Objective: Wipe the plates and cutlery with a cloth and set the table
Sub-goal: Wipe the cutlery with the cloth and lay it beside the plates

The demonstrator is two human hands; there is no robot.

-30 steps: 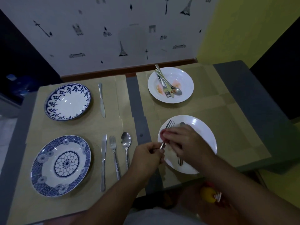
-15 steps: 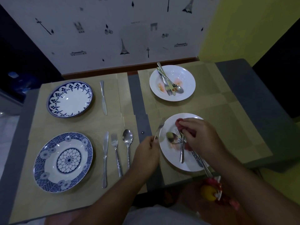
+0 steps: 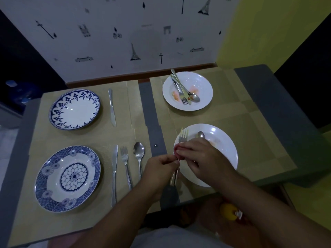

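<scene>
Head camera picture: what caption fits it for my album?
Left hand holds a fork while right hand pinches a red cloth on it.

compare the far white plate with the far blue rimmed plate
The far white plate is plain; the far blue-rimmed plate carries a dark blue floral border. The white plate holds piled cutlery and orange smears; the blue-rimmed plate holds nothing, and a knife lies beside it. Both are round and sit on tan placemats.

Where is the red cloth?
Head view, right of centre: the right hand pinches the cloth around a fork, over the left edge of the near white plate.
</scene>
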